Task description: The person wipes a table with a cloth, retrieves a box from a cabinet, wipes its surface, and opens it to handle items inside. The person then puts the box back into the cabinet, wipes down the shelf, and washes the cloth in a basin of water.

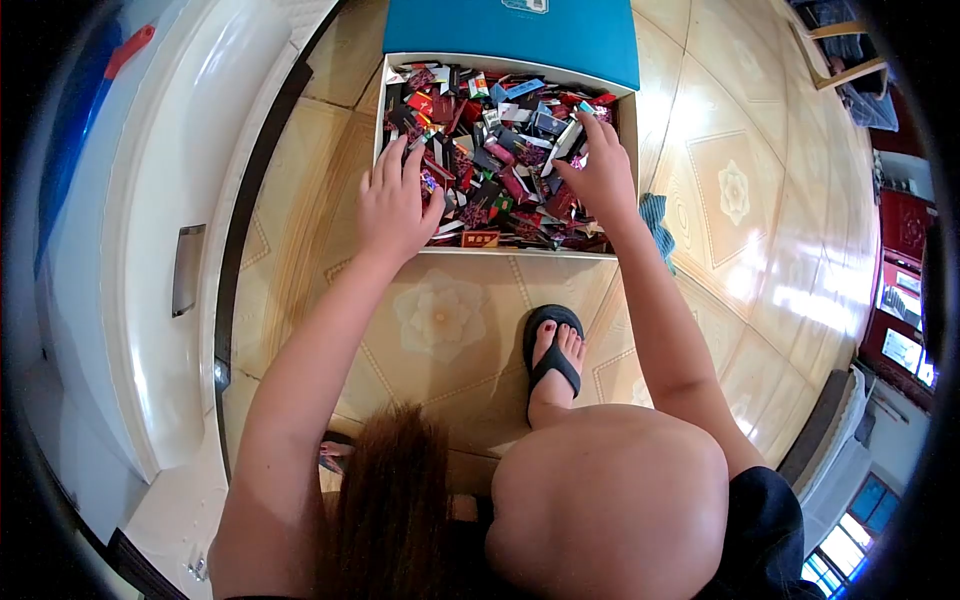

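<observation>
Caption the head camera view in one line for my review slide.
Two bare hands reach into an open box of small colorful packets on a tiled floor.

A short black sleeve (770, 520) covers the right shoulder; the left hand (400, 205), right hand (600, 170) and both forearms are bare. Long, straight brown hair (395, 500) hangs at the near left. The right foot wears a black thong sandal (557, 352) with broad straps and a thick sole, its toenails (549, 325) painted dark red.
</observation>
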Available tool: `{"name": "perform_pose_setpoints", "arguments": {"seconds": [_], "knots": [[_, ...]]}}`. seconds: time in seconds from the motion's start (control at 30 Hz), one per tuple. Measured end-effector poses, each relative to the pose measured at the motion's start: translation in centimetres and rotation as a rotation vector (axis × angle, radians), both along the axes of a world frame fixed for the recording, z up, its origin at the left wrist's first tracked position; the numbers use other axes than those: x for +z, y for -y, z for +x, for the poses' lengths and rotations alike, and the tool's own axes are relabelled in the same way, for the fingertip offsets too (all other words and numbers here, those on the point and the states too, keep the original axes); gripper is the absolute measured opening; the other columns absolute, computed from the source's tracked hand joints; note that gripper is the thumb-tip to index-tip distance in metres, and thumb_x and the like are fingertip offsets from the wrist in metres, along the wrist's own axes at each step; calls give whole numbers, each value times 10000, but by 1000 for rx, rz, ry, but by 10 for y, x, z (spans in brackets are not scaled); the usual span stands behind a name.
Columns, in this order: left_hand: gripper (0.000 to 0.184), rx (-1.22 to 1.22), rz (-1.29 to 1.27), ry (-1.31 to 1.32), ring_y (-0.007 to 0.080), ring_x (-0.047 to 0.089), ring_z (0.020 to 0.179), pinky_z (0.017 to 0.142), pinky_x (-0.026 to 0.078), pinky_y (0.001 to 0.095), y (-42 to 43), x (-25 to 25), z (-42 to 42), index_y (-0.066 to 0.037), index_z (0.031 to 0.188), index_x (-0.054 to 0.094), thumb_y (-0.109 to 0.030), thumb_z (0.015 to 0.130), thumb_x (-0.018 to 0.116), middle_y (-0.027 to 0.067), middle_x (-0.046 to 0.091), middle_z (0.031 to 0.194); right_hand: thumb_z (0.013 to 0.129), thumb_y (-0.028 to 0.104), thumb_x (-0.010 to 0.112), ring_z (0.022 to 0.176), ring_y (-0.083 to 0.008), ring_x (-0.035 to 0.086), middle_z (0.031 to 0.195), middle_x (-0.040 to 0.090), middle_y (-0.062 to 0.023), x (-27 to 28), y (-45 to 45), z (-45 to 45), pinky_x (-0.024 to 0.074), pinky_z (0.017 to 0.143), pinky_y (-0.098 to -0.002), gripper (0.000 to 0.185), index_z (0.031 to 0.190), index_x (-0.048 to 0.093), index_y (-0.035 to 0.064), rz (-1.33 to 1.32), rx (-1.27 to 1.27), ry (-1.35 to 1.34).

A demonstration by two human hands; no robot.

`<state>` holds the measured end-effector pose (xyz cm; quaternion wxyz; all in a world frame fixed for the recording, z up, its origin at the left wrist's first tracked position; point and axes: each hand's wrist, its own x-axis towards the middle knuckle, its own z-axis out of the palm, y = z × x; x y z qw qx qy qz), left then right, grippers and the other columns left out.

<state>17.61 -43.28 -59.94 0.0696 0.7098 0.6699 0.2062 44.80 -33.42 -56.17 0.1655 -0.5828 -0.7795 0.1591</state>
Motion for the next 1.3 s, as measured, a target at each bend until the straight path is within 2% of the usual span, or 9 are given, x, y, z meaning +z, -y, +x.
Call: {"name": "perform_pose_setpoints", "arguments": {"seconds": [0.1,0.33,0.5,0.6,0.73,0.77,0.9,1.13,1.3], "knots": [[592,4,1,-5,335,420,1323,1060,333,479,0,0,1,-57,1383,460,-280,859,623,168,429,1434,689,162,803,1101,-400,552,1254,544,-210,-20,-3,8,459,945,-468,751,1355,473,54,117,62,98],[586,3,-8,-18,328,414,1330,1069,329,472,0,1,0,-61,1380,457,-288,864,615,165,427,1435,746,195,765,1257,-402,447,1345,485,-187,-15,14,-20,355,1073,-487,656,1353,525,130,214,192,101],[588,4,-38,-36,328,404,1337,1074,320,476,-1,4,1,-53,1386,443,-298,875,599,169,418,1441,771,214,726,1080,-327,533,1055,595,-123,-30,15,-38,429,969,-442,366,1084,627,53,204,192,137],[590,10,-43,-36,331,399,1339,1075,316,479,1,2,1,-45,1388,438,-298,878,594,174,416,1441,771,197,714,1048,-319,556,999,607,-115,-23,12,-41,437,955,-437,323,1052,644,55,155,199,235],[592,-1,-30,-24,337,394,1342,1077,311,481,0,0,0,-41,1390,435,-295,878,590,182,417,1438,806,143,668,844,-358,618,840,663,-135,-21,5,-36,476,859,-450,133,876,696,33,183,136,-120],[593,0,-31,-22,338,393,1343,1078,310,482,0,1,0,-41,1390,435,-295,877,589,182,417,1439,853,173,672,783,-310,651,825,692,-134,-17,3,-35,503,791,-394,168,891,715,15,-21,60,-230],[595,2,-32,-29,337,388,1348,1086,301,488,0,0,0,-50,1397,431,-295,877,587,178,412,1446,960,244,623,894,-98,594,899,677,-36,5,2,-33,459,829,-264,307,1042,676,-47,-523,-148,-629],[601,8,-45,-12,334,381,1356,1097,289,492,1,0,1,-64,1402,429,-293,871,592,173,406,1452,980,248,586,964,-132,611,989,653,-46,12,4,-37,461,887,-273,292,1121,615,-5,-782,-235,-1078],[597,5,-22,1,331,385,1354,1085,300,490,0,-2,1,-66,1397,434,-285,867,600,170,408,1450,984,232,579,950,-134,622,970,646,-45,22,4,-40,481,882,-285,244,1090,611,16,-832,-204,-1136]]}}
